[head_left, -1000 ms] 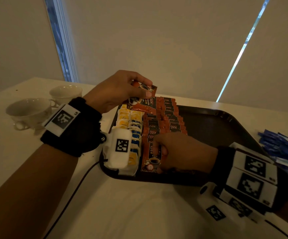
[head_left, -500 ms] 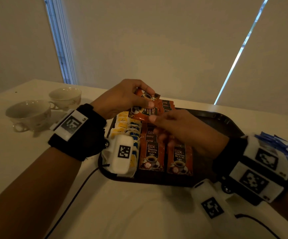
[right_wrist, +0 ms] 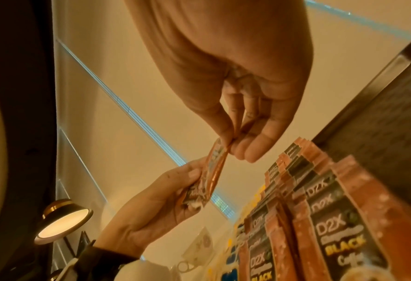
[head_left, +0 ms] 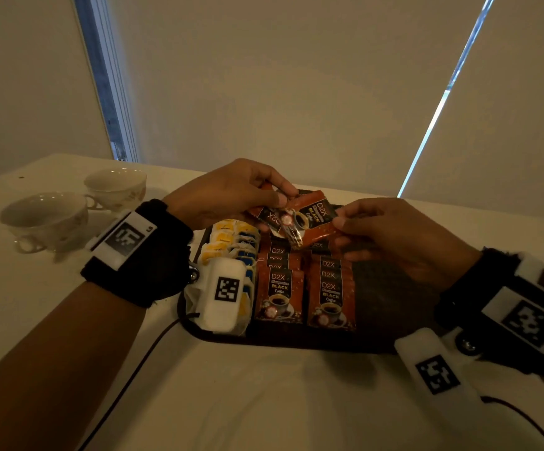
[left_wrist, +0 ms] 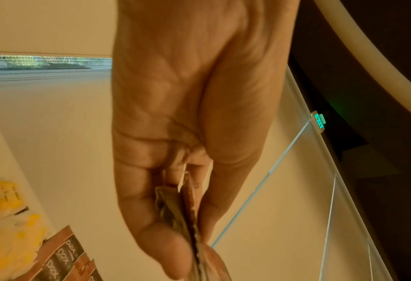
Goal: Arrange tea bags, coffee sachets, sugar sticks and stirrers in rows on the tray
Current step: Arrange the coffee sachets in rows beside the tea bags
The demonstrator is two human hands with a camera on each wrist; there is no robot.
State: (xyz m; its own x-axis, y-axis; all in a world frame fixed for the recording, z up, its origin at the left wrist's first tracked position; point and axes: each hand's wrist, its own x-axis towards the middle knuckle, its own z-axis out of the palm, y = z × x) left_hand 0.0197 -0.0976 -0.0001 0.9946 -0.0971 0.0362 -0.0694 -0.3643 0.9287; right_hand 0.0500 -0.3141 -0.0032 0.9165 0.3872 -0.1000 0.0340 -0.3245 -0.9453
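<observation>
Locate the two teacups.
Head view, far left on the white table: two teacups side by side, left of the tray, beyond the left hand.

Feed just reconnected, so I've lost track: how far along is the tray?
Done: a tea bag row along the tray's left side, then two coffee sachet rows. In hand: the left hand grips spare sachets while the right hand pinches one off them. Left: those sachets. No sugar sticks or stirrers on the tray.
</observation>
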